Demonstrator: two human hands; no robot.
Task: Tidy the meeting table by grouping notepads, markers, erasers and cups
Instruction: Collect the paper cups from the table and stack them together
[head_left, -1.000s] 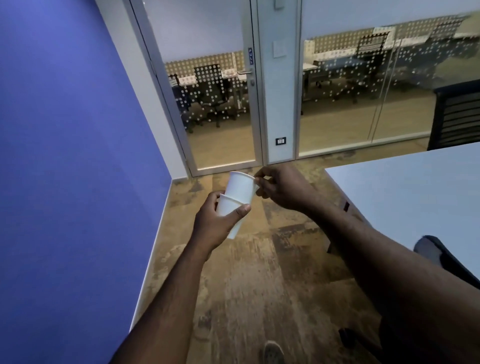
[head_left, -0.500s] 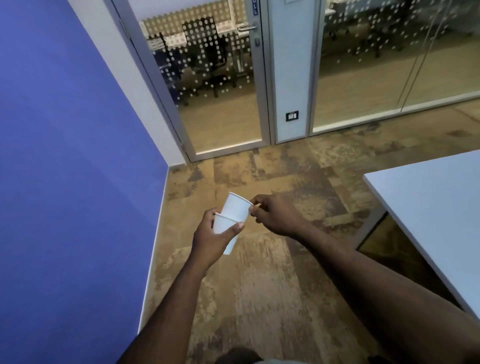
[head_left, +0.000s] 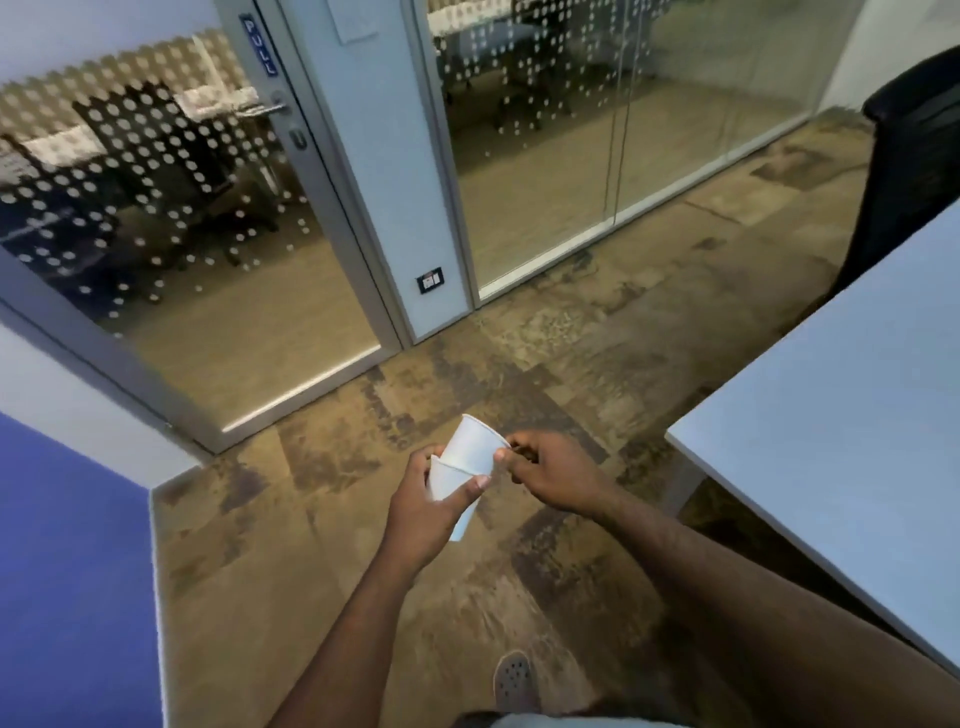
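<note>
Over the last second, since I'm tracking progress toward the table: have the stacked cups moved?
Yes. The stacked cups are now closer to the near corner of the table, roughly level with it rather than short of it.

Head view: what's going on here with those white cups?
A person stands on the carpet beside the white table, holding two nested white paper cups in the air. The left hand grips the outer cup; the right hand pinches the rim of the inner cup, which sits partway in. Neither cup is on the table.
</note>
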